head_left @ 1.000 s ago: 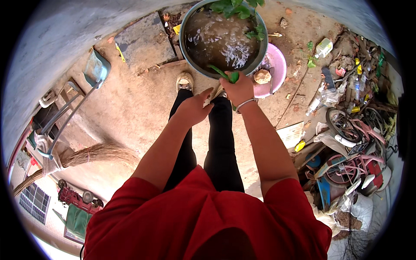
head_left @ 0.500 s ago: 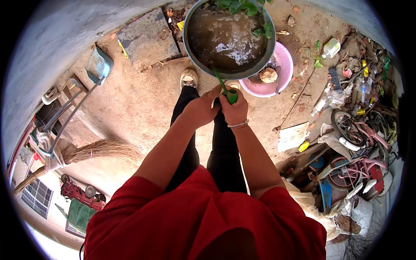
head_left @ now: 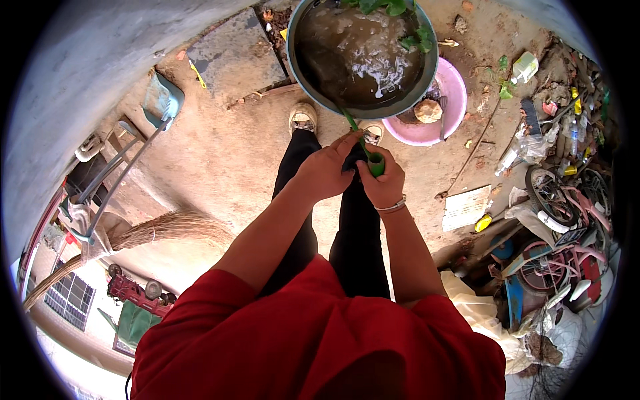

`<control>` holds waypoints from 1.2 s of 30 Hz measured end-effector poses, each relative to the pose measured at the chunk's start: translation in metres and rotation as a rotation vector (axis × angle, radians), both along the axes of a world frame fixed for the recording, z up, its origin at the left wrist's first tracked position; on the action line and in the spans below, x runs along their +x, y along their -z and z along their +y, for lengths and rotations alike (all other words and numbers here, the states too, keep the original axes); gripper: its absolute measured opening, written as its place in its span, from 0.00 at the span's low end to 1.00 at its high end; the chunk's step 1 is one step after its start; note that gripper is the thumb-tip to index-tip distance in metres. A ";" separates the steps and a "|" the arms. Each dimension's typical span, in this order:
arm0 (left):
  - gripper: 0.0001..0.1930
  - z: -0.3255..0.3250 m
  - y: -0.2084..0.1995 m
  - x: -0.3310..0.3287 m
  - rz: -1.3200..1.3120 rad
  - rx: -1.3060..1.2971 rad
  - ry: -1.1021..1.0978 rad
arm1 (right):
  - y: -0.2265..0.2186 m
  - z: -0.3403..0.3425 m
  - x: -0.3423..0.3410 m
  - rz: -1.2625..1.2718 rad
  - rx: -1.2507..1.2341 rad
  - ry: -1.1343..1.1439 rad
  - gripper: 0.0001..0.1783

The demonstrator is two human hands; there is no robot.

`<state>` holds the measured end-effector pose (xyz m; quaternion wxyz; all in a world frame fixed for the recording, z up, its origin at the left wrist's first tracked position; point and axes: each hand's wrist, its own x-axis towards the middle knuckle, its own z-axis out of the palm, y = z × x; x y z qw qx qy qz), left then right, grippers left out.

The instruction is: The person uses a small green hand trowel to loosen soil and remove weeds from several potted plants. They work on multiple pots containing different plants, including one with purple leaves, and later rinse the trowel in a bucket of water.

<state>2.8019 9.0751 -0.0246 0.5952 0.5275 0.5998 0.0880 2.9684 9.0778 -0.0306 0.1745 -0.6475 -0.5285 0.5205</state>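
Observation:
My right hand (head_left: 385, 188) is closed around a small green hollow roll (head_left: 376, 164), its open end turned up. A narrow green strip (head_left: 351, 121) runs from between my hands toward the tub's near rim. My left hand (head_left: 325, 172) has its fingers pinched together at the strip's lower end, touching or nearly touching my right fingers. Just beyond them stands a large round tub (head_left: 319, 103) of muddy brown water, with green leaves (head_left: 419, 40) over its far and right side. Whether the strip is joined to the roll is hidden by my fingers.
A pink basin (head_left: 457, 110) with a pale lump and a fork-like tool sits right of the tub. Rubbish and a pink bicycle (head_left: 543, 267) crowd the right side. At left are a blue dustpan (head_left: 162, 100) and a straw broom (head_left: 170, 230). My shoes (head_left: 304, 118) are by the tub.
The whole view has shifted, so the tub, basin and hands appear slightly farther right. My hands keep the green roll and strip in nearly the same hold.

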 end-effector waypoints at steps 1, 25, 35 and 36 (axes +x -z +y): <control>0.41 -0.001 -0.002 0.002 0.001 0.033 -0.003 | -0.004 -0.001 0.005 -0.010 0.010 -0.007 0.20; 0.41 0.022 0.004 0.006 0.213 0.153 -0.087 | -0.001 0.069 -0.020 -0.057 0.070 -0.254 0.19; 0.34 0.021 -0.003 0.005 0.054 0.454 -0.107 | -0.056 0.050 -0.001 -0.112 0.155 -0.211 0.20; 0.35 0.023 -0.003 0.007 0.084 0.407 -0.126 | -0.053 0.055 -0.004 -0.102 0.125 -0.226 0.20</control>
